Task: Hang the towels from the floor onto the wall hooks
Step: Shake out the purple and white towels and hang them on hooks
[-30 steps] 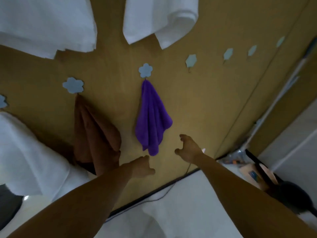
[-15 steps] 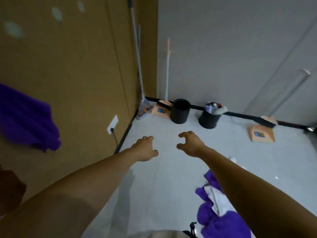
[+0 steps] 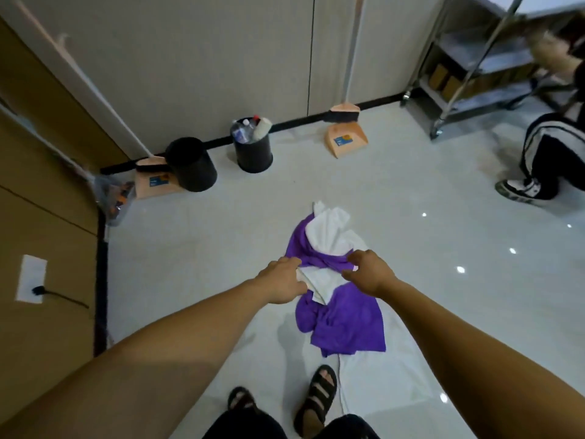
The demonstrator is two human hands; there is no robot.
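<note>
A heap of towels lies on the pale floor ahead of my feet. A purple towel [image 3: 348, 324] is nearest, a crumpled white towel [image 3: 330, 231] lies at the far end, and a large flat white towel [image 3: 380, 375] spreads out underneath. My left hand [image 3: 281, 280] and my right hand [image 3: 368, 274] are stretched out over the middle of the heap, fingers loosely curled, holding nothing. A folded white corner [image 3: 318, 283] shows between them. I cannot tell whether either hand touches the cloth. The wall hooks are out of view.
The brown wall [image 3: 47, 217] with a socket [image 3: 31, 278] runs along the left. Two black bins [image 3: 193, 166] [image 3: 254, 150], dustpans [image 3: 346, 139] and brooms stand by the far wall. A metal rack [image 3: 468, 64] and a person's legs [image 3: 550, 160] are at right. My sandalled feet [image 3: 319, 394] are below.
The view swung from the wall with its hung purple towel down to the floor. Both hands now reach over the towel heap, which lay at the lower right edge half a second ago.
</note>
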